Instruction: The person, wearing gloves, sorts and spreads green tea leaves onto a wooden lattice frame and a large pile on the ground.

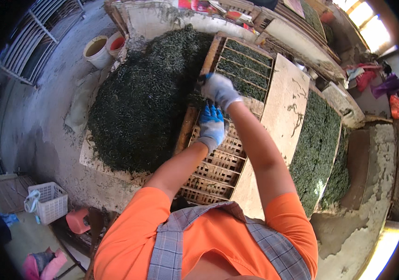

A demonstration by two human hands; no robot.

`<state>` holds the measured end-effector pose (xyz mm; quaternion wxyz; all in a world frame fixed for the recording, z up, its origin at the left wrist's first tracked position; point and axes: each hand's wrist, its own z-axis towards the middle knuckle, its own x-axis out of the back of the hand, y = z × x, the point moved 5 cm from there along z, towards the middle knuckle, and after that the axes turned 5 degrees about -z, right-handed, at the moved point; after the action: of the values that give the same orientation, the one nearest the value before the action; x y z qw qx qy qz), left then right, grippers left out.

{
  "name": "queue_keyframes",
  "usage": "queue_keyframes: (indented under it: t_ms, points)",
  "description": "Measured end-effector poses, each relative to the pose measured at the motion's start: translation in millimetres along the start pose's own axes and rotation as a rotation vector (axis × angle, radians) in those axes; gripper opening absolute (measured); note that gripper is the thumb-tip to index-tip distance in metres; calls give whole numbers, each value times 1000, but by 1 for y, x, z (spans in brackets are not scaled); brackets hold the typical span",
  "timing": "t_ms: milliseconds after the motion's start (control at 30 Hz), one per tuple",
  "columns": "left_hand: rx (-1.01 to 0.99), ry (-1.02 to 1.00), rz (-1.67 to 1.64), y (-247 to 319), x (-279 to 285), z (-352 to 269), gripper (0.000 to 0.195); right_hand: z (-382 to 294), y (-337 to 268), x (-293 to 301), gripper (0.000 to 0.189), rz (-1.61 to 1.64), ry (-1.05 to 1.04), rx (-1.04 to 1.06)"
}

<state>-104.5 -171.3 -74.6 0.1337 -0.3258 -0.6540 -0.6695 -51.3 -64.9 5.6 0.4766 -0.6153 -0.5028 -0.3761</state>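
My left hand (212, 125), in a blue-and-white work glove, is over a wooden-sided tray with a woven slatted base (217, 171), its fingers pointing away from me. Just beyond it is my right hand (219, 90), in a similar glove and blurred. A dark clump of shredded green plant matter (195, 99) lies by the hands across the tray's left rail (186, 131); the fingertips are partly hidden, so any grip is unclear. The tray's far sections hold a green layer (244, 66) between thin crosspieces, while the near sections show bare weave. A large dark heap (133, 108) borders the left rail.
A pale board (285, 91) flanks the tray on the right, with another green-covered panel (315, 140) beyond it. Two buckets (97, 52) stand past the heap. At lower left are a white plastic crate (49, 203) and a red plastic container (77, 221). A metal rack (40, 38) stands far left.
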Motion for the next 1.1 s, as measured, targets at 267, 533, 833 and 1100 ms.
queue_keyframes:
  t_ms: [267,533,833,1100]
  points:
    - [208,-158,41,-75,-79,26,60,-49,-21,-28,21,-57,267,-66]
    - [-114,-510,934,27,2,2,69,-133,126,-7,32,156,303,-426]
    - [-408,-17,593,35,76,20,56,-102,184,-90,18,1311,65,-491]
    - [-556,257,493,-9,49,19,56,-111,97,-28,27,-142,-34,-449]
